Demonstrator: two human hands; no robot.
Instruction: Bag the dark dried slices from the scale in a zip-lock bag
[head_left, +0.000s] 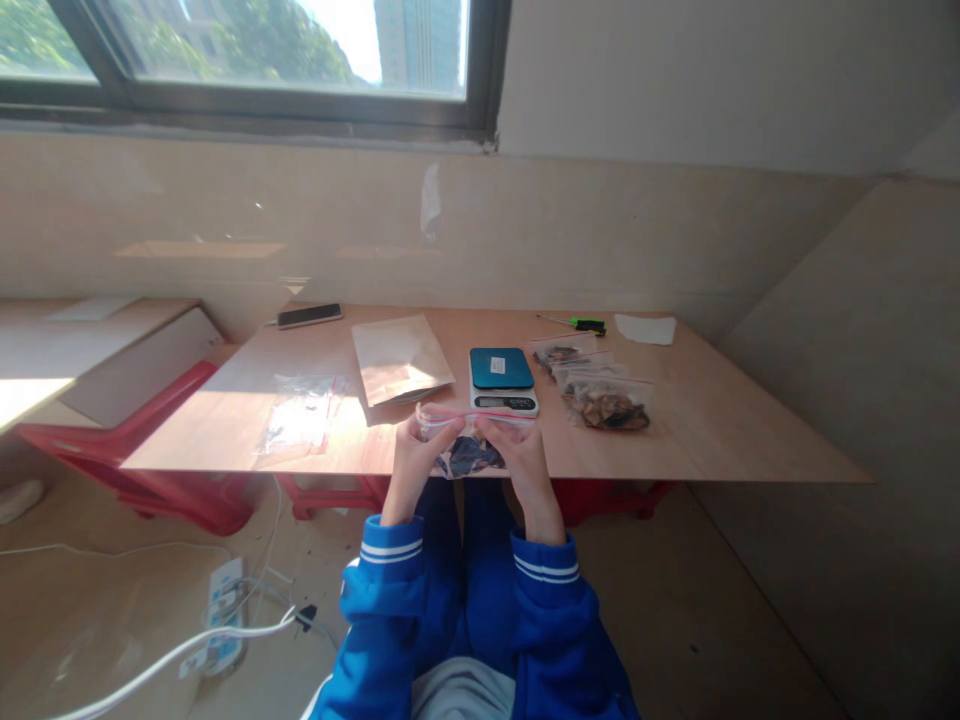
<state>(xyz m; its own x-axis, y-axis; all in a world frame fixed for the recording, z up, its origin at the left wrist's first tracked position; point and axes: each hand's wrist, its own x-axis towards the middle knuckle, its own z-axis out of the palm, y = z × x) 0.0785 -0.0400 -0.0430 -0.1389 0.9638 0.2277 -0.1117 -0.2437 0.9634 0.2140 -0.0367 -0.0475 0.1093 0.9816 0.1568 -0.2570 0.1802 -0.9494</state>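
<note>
Between my hands is a clear zip bag [471, 456] with dark dried pieces inside and a red strip along its top. My left hand [420, 448] pinches the bag's top edge on one side. On the other side, my right hand [519, 450] grips the same edge, thumb inward. The bag hangs at the table's front edge. Just beyond it stands a kitchen scale [502, 378] with a blue plate and a small display. Right of the scale lie several filled zip bags [609, 408] holding brown dried pieces. A brown paper pouch [401, 358] lies left of the scale.
Flat clear bags [301, 412] lie at the table's left. Along the back are a phone [309, 316], a green-black screwdriver [588, 325] and a white paper piece [645, 329]. Below, red stools [330, 497] and a power strip [225, 615] with cables occupy the floor.
</note>
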